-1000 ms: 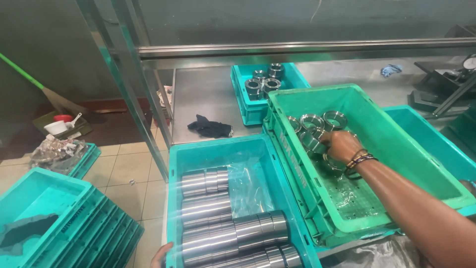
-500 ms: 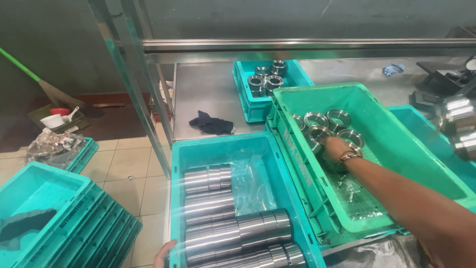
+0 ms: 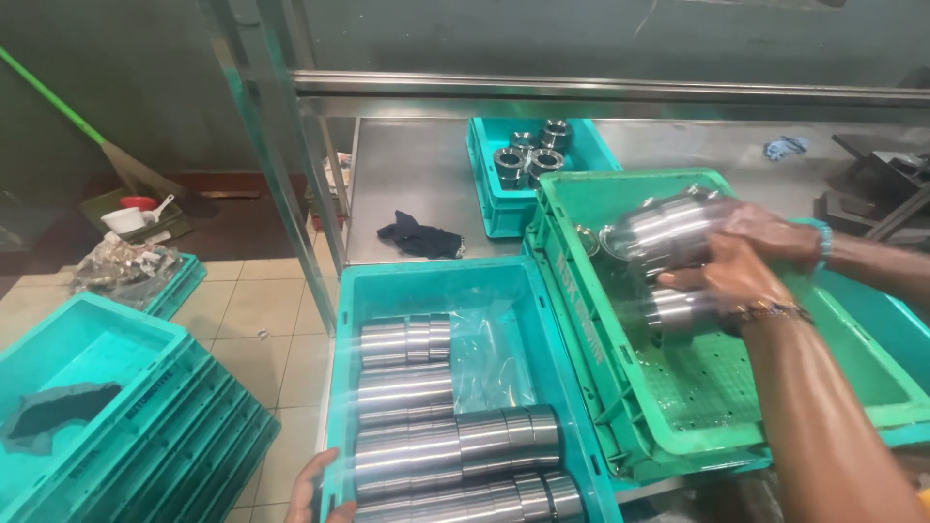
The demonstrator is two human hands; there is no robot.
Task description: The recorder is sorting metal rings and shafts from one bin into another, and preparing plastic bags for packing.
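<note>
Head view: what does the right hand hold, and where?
A steel cylinder, right hand cupping its near end beside a co-worker's hand; blur hides the fingers.

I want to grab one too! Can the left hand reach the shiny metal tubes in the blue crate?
Probably yes. The left hand rests at the near edge of the blue crate, and the metal tubes lie uncovered right beside it, with nothing between them.

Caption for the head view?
Right hand and co-worker's hand hold steel cylinders over green crate; left hand on teal crate.
</note>
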